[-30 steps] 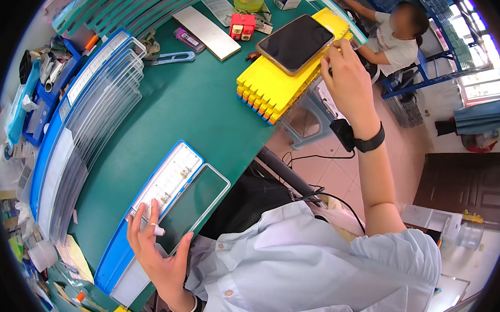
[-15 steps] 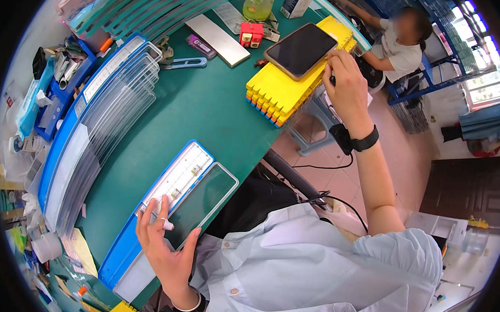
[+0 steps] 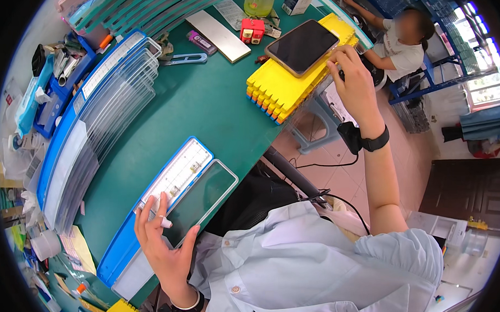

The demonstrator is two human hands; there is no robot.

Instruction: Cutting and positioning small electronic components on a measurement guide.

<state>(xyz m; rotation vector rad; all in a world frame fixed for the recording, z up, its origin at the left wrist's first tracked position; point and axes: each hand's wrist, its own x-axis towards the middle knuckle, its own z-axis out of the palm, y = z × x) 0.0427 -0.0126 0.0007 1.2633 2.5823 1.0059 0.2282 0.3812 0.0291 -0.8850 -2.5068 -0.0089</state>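
My left hand (image 3: 166,246) lies with its fingers spread over a long blue case (image 3: 122,251), fingertips on the white scaled plate (image 3: 176,173) that carries small metal springs. A small white piece (image 3: 166,222) shows at its fingers; whether it is worn or held is unclear. Beside the case, against my body, is a clear rectangular cover (image 3: 220,182). My right hand (image 3: 358,87) is raised with bent fingers at the near edge of a yellow toothed stack (image 3: 280,90). Something small and dark shows under its fingers, too hidden to name. A phone (image 3: 303,48) lies on the stack.
Nested blue cases with clear covers (image 3: 116,106) line the left side of the green table (image 3: 203,108). At the back are a metal bar (image 3: 218,36), a red block (image 3: 252,31), a blue cutter (image 3: 184,59) and a bottle (image 3: 261,0). Another person (image 3: 404,40) sits at far right.
My right hand has shifted slightly right, away from the stack, its fingers loosening a little. My left hand stays on the blue case.
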